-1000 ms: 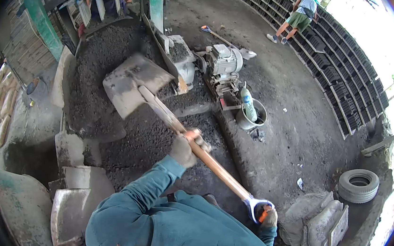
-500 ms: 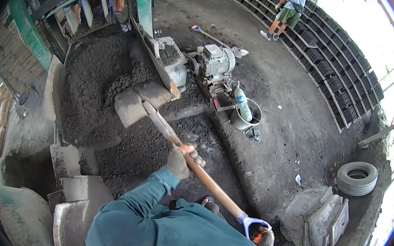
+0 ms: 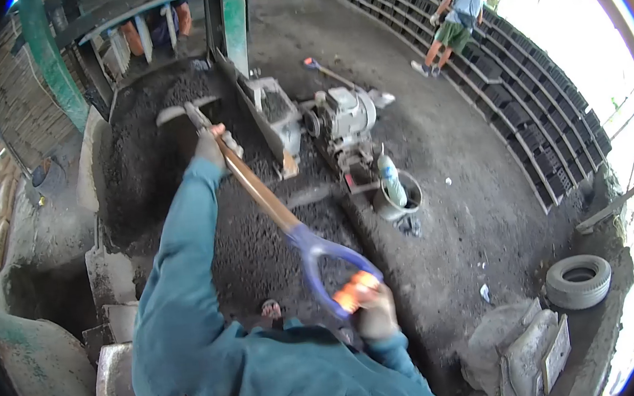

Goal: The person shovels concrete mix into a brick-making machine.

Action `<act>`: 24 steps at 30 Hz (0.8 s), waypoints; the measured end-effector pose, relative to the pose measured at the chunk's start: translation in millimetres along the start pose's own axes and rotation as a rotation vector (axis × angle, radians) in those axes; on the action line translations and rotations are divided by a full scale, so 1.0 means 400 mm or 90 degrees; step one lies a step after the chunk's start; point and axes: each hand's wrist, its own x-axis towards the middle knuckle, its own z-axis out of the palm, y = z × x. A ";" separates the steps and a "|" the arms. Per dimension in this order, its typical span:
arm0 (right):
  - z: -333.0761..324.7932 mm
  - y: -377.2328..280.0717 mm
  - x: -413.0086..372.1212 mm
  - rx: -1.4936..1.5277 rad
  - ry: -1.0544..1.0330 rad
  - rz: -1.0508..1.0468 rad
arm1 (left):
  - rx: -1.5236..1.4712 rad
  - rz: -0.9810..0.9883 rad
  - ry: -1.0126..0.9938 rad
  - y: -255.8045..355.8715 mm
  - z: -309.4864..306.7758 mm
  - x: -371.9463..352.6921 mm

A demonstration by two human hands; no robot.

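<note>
A shovel (image 3: 259, 194) with a wooden shaft and a blue D-handle slants across the middle of the head view. My left hand (image 3: 211, 149), gloved, is wrapped round the shaft low down, close to the blade (image 3: 188, 116). At the other end my right hand (image 3: 374, 312) is closed on the orange grip of the D-handle, slightly blurred. The blade is pushed into dark, loose material (image 3: 142, 165) in a walled trough, so part of it is hidden. More of the dark grains (image 3: 262, 257) cover the floor below my arms.
Right of the trough stand a motor (image 3: 347, 115) and a bucket (image 3: 398, 204) holding a plastic bottle (image 3: 390, 179). A second shovel (image 3: 332, 73) lies behind. A tyre (image 3: 578, 282) and dusty sacks (image 3: 511, 347) lie at right. A person (image 3: 457, 24) stands by racks of dark blocks (image 3: 530, 109).
The shovel has moved forward, its blade going farther up the trough into the material. My left hand went forward with the shaft, and my right hand moved up and left with the handle.
</note>
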 end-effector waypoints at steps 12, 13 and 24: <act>-0.142 -0.951 -0.171 -0.856 0.303 -1.008 | -0.016 0.133 -0.500 -0.478 0.264 -0.521; -0.162 -1.037 -0.159 -0.821 0.376 -1.108 | 0.110 0.242 -0.520 -0.482 0.269 -0.551; 0.509 -0.937 0.208 -0.961 0.216 -1.372 | -0.340 0.263 -0.559 -0.194 0.079 -0.424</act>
